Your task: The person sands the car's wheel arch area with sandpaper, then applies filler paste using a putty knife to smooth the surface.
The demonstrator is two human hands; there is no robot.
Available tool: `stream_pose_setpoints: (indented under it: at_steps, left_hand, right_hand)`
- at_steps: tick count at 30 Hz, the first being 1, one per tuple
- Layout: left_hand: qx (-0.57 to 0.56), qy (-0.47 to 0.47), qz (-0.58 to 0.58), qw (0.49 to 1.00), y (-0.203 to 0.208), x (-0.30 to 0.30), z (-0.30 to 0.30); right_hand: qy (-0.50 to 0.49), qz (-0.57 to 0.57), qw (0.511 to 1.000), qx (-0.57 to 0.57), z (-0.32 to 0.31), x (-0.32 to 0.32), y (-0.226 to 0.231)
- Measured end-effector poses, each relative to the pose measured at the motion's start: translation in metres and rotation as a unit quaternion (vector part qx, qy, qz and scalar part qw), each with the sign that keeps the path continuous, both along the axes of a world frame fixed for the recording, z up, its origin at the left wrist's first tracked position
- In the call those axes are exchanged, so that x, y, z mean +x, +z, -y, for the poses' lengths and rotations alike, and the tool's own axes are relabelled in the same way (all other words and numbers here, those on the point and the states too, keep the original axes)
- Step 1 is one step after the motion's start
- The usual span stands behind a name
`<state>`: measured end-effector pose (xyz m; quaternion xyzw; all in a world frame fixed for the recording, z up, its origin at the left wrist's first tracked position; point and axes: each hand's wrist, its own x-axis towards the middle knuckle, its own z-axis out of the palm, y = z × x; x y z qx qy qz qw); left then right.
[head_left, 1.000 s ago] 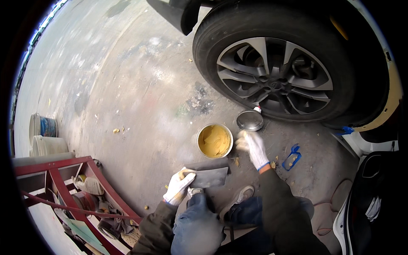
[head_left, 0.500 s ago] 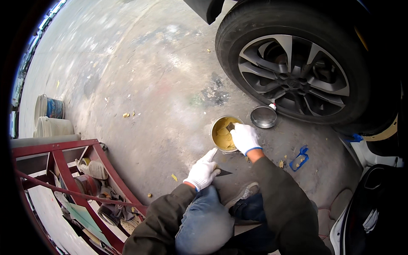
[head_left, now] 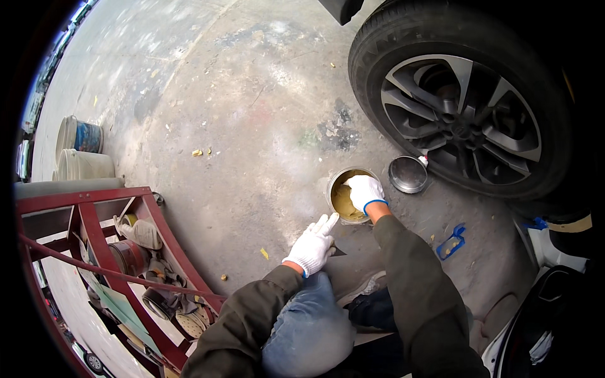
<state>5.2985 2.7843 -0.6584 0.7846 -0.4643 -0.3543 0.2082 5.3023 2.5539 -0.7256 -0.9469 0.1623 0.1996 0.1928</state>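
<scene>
A round metal can (head_left: 330,192) of yellow-brown putty (head_left: 343,203) stands on the floor in front of me. My right hand (head_left: 365,191), in a white knit glove with a blue cuff, reaches into it with fingers closed. The scraper it held half a second ago is now hidden behind the glove. My left hand (head_left: 311,246), also gloved, is just nearer and left of the can, its fingertips by the rim. Two of its fingers point forward, and a dark flat blade (head_left: 339,252) sticks out beneath the palm. Its handle is hidden by the hand.
A round metal lid (head_left: 408,175) lies right of the can, beside a car wheel (head_left: 462,129). A blue plastic frame (head_left: 451,242) is on the floor. At left stand a red metal rack (head_left: 94,233) holding tapes and sanding things, and several buckets (head_left: 88,165).
My right hand has gone deeper into the can, and the scraper's blade has dropped out of sight. My left hand has turned, so less of its blade shows. The view has shifted slightly.
</scene>
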Motion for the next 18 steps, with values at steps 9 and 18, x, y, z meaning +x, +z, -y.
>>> stream_pose_setpoints:
  at_steps: [9,18]
  left_hand:
    - [0.024,0.001,0.015,1.0,-0.004,-0.003,-0.002]
    - [0.027,0.003,0.024,0.999,-0.002,-0.003,0.0]
  right_hand:
    - [0.038,-0.047,0.998,-0.001,-0.004,0.017,0.011]
    - [0.045,-0.07,0.997,0.001,-0.012,0.004,0.023]
